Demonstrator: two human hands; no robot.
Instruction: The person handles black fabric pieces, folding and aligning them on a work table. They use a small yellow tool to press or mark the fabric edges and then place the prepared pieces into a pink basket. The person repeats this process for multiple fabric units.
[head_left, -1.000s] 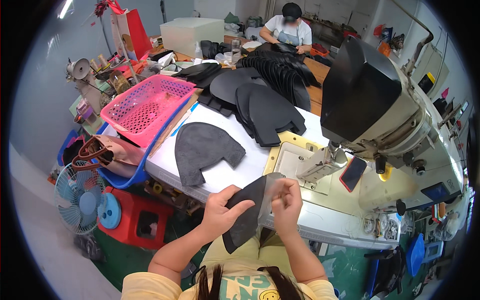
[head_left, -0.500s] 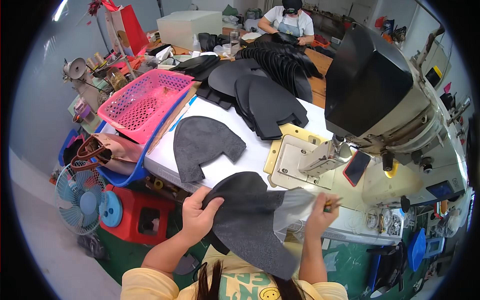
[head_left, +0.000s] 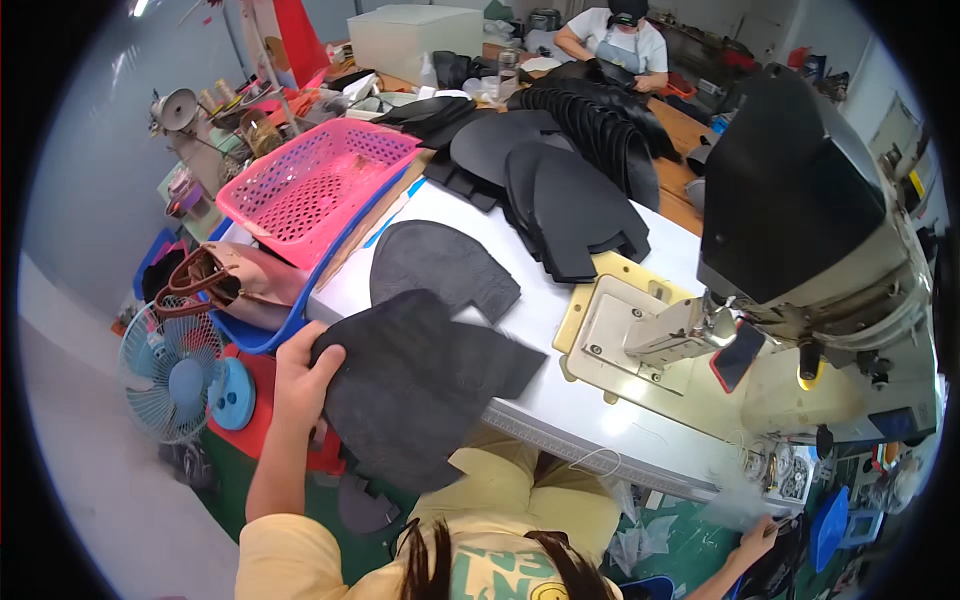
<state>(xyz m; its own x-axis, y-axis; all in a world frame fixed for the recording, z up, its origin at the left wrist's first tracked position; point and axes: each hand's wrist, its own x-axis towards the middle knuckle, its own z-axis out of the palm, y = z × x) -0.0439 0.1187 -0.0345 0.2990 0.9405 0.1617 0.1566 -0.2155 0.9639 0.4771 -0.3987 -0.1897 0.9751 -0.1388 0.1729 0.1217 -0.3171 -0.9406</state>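
My left hand (head_left: 305,375) grips the left edge of a dark grey panel (head_left: 405,385), thumb on top, and holds it tilted over my lap and the table's front edge. The panel has a rounded side and a notched, stepped side. Low at the right, beyond the table's front edge, my right hand (head_left: 752,545) is closed around something small and dark that I cannot make out. A blurred, translucent whitish sheet (head_left: 735,507) is beside its fingers. Another dark grey panel (head_left: 440,262) of like shape lies flat on the white table (head_left: 545,385), partly hidden by the held one.
A sewing machine (head_left: 800,200) stands at the right with a yellow-edged plate (head_left: 610,325). A phone (head_left: 738,357) lies beside it. Stacked black panels (head_left: 570,210) lie further back. A pink basket (head_left: 310,190) and fan (head_left: 175,370) are left; a co-worker (head_left: 620,50) sits far off.
The translucent sheet has come off the panel. My right hand has swung down and right, away from it. My left hand has moved left and up with the panel. The view has shifted.
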